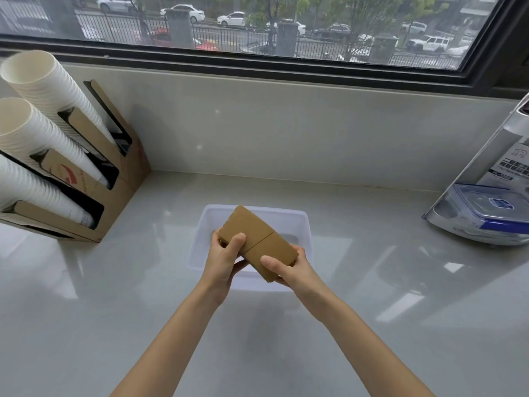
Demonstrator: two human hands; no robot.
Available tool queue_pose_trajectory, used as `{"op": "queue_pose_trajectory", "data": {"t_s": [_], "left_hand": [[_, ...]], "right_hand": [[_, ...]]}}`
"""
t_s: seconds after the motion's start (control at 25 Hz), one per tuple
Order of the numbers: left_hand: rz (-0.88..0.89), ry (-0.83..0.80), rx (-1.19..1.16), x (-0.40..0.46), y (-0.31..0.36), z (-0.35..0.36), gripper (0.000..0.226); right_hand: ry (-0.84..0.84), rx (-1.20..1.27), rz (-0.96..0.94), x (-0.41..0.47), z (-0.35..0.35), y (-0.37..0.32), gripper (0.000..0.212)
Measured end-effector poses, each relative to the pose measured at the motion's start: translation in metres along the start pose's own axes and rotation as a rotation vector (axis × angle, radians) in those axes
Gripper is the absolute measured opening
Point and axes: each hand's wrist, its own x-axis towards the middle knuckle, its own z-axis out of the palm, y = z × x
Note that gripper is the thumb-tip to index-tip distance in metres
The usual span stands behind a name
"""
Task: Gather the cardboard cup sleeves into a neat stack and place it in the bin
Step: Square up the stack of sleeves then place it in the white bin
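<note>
We're holding the sleeve stack (257, 242) above the bin (303, 222), left hand (223, 259) and right hand (289, 267) both gripping it; lowering it in looks next.

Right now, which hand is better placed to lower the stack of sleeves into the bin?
Probably the right hand: it grips the near end of the cardboard sleeve stack from below. The left hand only pinches a side. Both hover over the translucent bin.

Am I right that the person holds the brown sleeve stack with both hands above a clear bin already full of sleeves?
Not quite. The head view shows both hands, left hand and right hand, gripping the sleeve stack above the clear bin, but the visible part of the bin holds no sleeves.
</note>
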Motion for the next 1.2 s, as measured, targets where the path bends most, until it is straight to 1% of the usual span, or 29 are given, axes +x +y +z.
{"op": "queue_pose_trajectory", "data": {"t_s": [0.12, 0.2, 0.24, 0.28, 0.32, 0.48, 0.52, 0.64, 0.76, 0.8, 0.88, 0.92, 1.0, 1.04, 1.12, 1.2], "left_hand": [[-0.039, -0.006, 0.072, 0.009, 0.003, -0.010, 0.027], [-0.063, -0.045, 0.137, 0.014, 0.004, -0.014, 0.031], [-0.068, -0.071, 0.169, 0.017, 0.005, -0.015, 0.038], [-0.070, -0.095, 0.192, 0.018, 0.006, -0.015, 0.045], [-0.071, -0.113, 0.206, 0.020, 0.007, -0.014, 0.050], [-0.052, -0.155, 0.248, 0.027, 0.012, -0.014, 0.056], [-0.053, -0.164, 0.259, 0.028, 0.012, -0.015, 0.056], [-0.080, -0.205, 0.286, 0.030, 0.011, -0.017, 0.057], [-0.112, -0.213, 0.307, 0.033, 0.010, -0.018, 0.047], [-0.104, -0.207, 0.333, 0.033, 0.012, -0.017, 0.048], [-0.067, -0.147, 0.411, 0.037, 0.016, -0.021, 0.055], [-0.034, -0.078, 0.451, 0.040, 0.018, -0.025, 0.056], [0.065, 0.117, 0.561, 0.046, 0.019, -0.039, 0.049], [0.095, 0.206, 0.637, 0.049, 0.018, -0.049, 0.047], [0.059, 0.298, 0.773, 0.055, 0.013, -0.065, 0.048], [-0.015, 0.307, 0.843, 0.057, 0.005, -0.074, 0.050]], "right_hand": [[-0.068, -0.097, 0.043, 0.007, -0.011, -0.007, 0.064], [-0.087, -0.180, 0.054, 0.015, -0.014, -0.014, 0.082], [-0.102, -0.228, 0.057, 0.020, -0.013, -0.017, 0.092], [-0.120, -0.256, 0.052, 0.024, -0.011, -0.021, 0.098], [-0.135, -0.263, 0.045, 0.027, -0.008, -0.023, 0.098], [-0.139, -0.139, 0.025, 0.040, 0.000, -0.028, 0.075], [-0.139, -0.111, 0.036, 0.041, 0.002, -0.028, 0.073], [-0.132, -0.052, 0.081, 0.042, 0.006, -0.026, 0.077], [-0.134, 0.061, 0.116, 0.042, 0.007, -0.025, 0.070], [-0.134, 0.099, 0.124, 0.042, 0.007, -0.025, 0.068], [-0.124, 0.175, 0.143, 0.045, 0.005, -0.025, 0.061], [-0.109, 0.221, 0.152, 0.047, 0.003, -0.025, 0.051], [-0.074, 0.295, 0.159, 0.050, -0.002, -0.026, 0.027], [-0.060, 0.308, 0.159, 0.052, -0.006, -0.027, 0.021], [-0.037, 0.288, 0.158, 0.053, -0.010, -0.027, 0.019], [-0.014, 0.267, 0.167, 0.054, -0.012, -0.024, 0.018]]}}
